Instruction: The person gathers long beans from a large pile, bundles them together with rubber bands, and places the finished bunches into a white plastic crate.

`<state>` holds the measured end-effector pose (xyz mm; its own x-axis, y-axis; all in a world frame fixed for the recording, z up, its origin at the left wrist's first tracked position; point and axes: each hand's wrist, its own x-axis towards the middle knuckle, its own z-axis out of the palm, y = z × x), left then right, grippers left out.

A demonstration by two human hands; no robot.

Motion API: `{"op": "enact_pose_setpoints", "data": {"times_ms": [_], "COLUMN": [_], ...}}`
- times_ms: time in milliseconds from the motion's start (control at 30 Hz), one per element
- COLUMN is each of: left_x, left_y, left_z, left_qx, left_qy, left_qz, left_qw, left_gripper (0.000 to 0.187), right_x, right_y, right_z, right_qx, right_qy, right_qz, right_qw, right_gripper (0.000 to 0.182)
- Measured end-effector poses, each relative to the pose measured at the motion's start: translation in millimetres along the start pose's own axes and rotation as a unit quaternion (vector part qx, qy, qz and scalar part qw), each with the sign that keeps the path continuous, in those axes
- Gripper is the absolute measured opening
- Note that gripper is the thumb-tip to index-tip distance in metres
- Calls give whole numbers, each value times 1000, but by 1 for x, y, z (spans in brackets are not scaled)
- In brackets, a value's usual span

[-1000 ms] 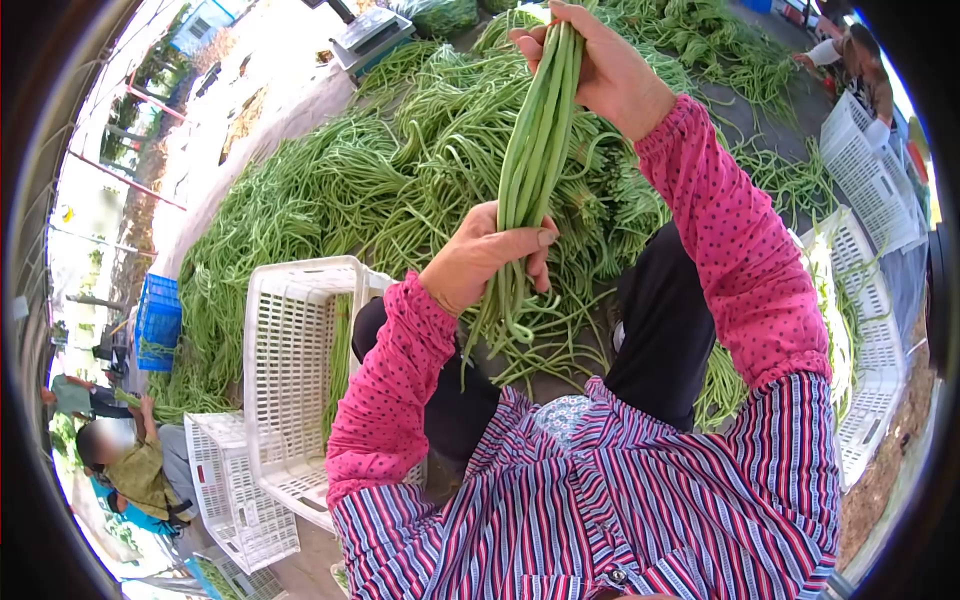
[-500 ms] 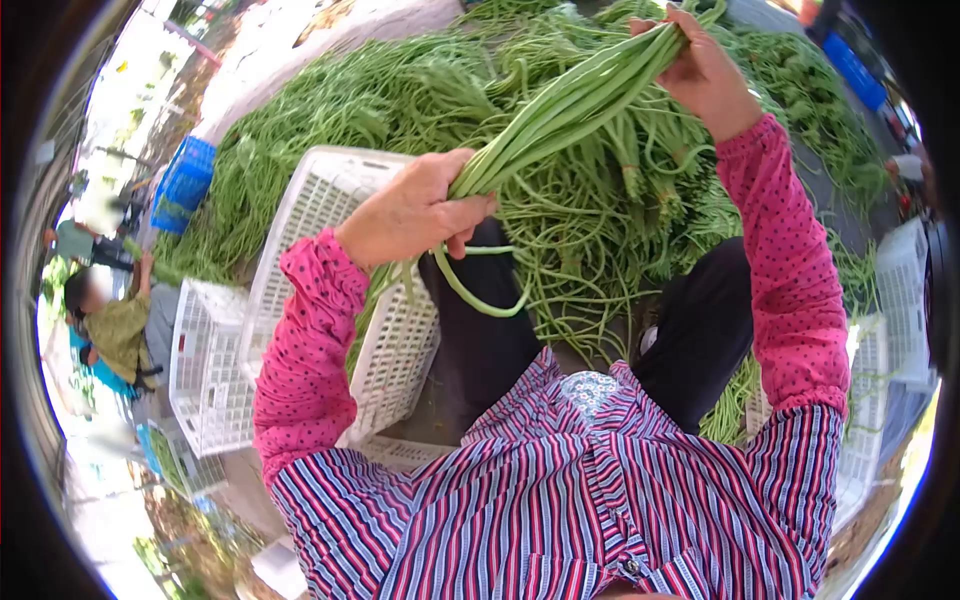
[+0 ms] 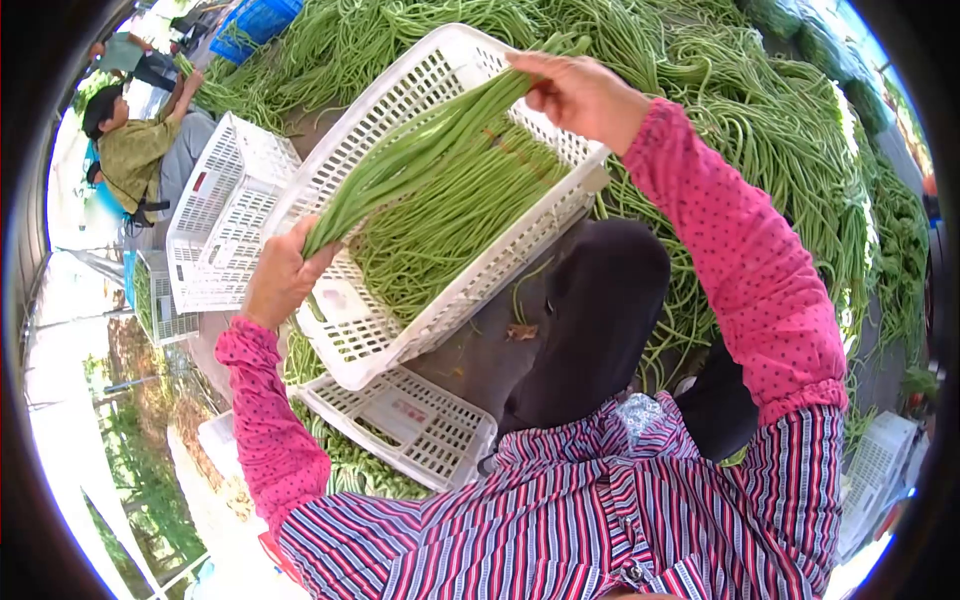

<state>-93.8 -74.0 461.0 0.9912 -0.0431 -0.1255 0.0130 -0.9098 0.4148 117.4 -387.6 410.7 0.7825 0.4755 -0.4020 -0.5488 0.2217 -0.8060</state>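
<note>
A bunch of long green beans (image 3: 420,145) stretches between my two hands, above a white plastic crate (image 3: 470,300). My left hand (image 3: 285,275) is wrapped round the bunch's lower left end, near the crate's left rim. At the other end, by the crate's far right corner, my right hand (image 3: 580,95) grips the bunch between thumb and fingers. More long beans (image 3: 450,215) lie lengthwise in the crate, beneath the held bunch. Part of them is hidden by it.
A big heap of loose long beans (image 3: 740,130) spreads across the ground ahead and to the right. Other white crates (image 3: 225,215) stand at left, near a seated person (image 3: 140,150). Another crate (image 3: 410,420) lies close by my knee, and a blue basket (image 3: 250,30) stands farther back.
My view has turned left. Both hands have carried the bunch of long beans from over the heap to over the white crate, whose inside with beans now shows.
</note>
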Motion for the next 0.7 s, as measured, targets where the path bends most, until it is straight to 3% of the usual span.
{"op": "enact_pose_setpoints", "data": {"times_ms": [33, 133, 233, 400, 433, 467, 500, 567, 633, 700], "left_x": [0, 16, 55, 154, 177, 195, 204, 219, 224, 222], "left_y": [-8, -62, -127, -213, -220, -229, -261, -267, -270, -288], "left_z": [3, 44, 84, 194, 220, 252, 296, 321, 325, 326], "left_qx": [-14, -18, 32, 148, 197, 244, 281, 277, 256, 226], "left_qy": [-21, -7, -11, -72, -98, -127, -70, -106, -125, -128], "left_qz": [-59, -87, -60, -70, -94, -119, -64, -109, -177, -184], "left_qw": [998, 996, 998, 984, 971, 954, 955, 949, 942, 948], "left_gripper": [26, 27, 29, 32, 34, 37, 40, 41, 47, 50], "right_x": [19, 78, 138, 163, 151, 129, 115, 75, 49, 32], "right_y": [12, 55, 77, 81, 69, 53, 51, 32, 25, 37], "right_z": [8, 14, 17, -2, -4, -8, -22, -42, -68, -80], "right_qx": [15, 25, -9, -180, -245, -361, -457, -564, -694, -699], "right_qy": [4, 31, 73, 64, 21, -49, -43, -34, -31, -11], "right_qz": [24, 73, 91, 112, 89, -14, -156, -278, -322, -271], "right_qw": [1000, 997, 993, 975, 965, 931, 874, 777, 643, 662], "right_gripper": [21, 25, 25, 27, 29, 30, 27, 29, 49, 58]}}
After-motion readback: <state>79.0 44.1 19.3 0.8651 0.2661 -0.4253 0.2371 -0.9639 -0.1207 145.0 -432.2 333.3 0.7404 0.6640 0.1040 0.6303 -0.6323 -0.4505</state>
